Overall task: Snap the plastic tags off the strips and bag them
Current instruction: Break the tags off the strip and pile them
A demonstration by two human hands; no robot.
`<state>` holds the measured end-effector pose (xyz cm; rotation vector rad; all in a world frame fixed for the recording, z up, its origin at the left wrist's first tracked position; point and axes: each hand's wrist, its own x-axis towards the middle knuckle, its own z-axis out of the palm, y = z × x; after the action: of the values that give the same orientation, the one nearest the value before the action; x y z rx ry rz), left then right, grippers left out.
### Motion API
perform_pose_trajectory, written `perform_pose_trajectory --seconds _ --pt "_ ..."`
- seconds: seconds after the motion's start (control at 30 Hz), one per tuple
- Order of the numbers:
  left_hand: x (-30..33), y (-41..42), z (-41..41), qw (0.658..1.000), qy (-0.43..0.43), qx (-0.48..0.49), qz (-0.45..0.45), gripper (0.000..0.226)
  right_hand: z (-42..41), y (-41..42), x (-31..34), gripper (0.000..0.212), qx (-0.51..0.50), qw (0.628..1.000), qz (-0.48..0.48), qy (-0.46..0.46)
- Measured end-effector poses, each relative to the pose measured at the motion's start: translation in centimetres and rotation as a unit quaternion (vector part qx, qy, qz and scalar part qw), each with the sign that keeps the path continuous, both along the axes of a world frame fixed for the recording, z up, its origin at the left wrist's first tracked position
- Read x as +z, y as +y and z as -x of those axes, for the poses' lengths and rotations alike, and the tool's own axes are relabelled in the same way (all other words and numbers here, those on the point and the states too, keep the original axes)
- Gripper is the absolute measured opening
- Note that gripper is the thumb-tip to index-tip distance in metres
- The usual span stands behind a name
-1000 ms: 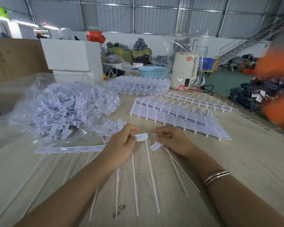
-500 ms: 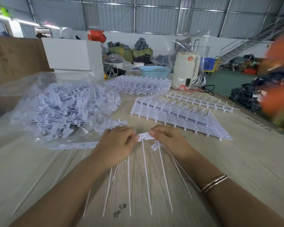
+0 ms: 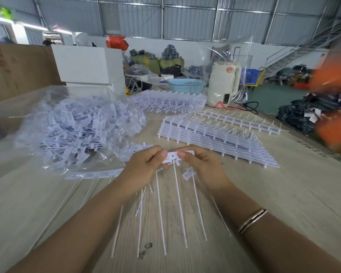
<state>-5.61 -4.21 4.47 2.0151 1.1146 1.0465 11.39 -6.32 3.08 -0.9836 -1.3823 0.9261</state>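
My left hand (image 3: pixel 144 164) and my right hand (image 3: pixel 203 168) meet at the table's middle and both pinch one white plastic tag (image 3: pixel 172 155) between thumb and fingers. Its long thin tail hangs down toward me. My left hand also grips several more tags, whose tails (image 3: pixel 159 213) fan out below it. A loose tag (image 3: pixel 187 173) shows under my right hand. The tag strip (image 3: pixel 95 174) runs leftward from my left hand. A clear plastic bag (image 3: pixel 83 125) full of snapped-off tags lies to the left.
A stack of unbroken tag strips (image 3: pixel 215 138) lies right of centre, with more strips (image 3: pixel 242 121) behind and another bagged pile (image 3: pixel 165 101) further back. A white box (image 3: pixel 89 66), blue basket (image 3: pixel 186 85) and cream kettle (image 3: pixel 223 83) stand at the far edge. A blurred orange shape (image 3: pixel 335 107) fills the right side.
My hands have come together and risen slightly. Only my left hand held the tag one second ago; now both pinch it. The view has shifted a little.
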Motion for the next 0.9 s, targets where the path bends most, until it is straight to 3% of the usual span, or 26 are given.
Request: perform_pose_trajectory --seconds 0.17,0.6,0.7,0.9 --pt "0.2 -0.4 -0.4 0.999 -0.039 -0.007 -0.023 0.031 0.7 -0.2 0.2 0.013 0.009 0.997 -0.039 0.065" --pt "-0.6 -0.7 -1.5 0.994 -0.112 -0.011 0.000 0.030 0.7 -0.1 0.0 0.019 -0.006 0.993 -0.055 0.108" --pt "-0.7 -0.4 -1.1 0.997 -0.076 0.006 -0.007 0.033 0.5 0.1 -0.1 0.019 -0.013 0.997 -0.035 0.062" --pt "-0.7 0.3 0.2 0.976 0.121 0.050 -0.176 0.045 -0.7 0.4 0.7 0.012 0.025 0.992 -0.004 -0.126"
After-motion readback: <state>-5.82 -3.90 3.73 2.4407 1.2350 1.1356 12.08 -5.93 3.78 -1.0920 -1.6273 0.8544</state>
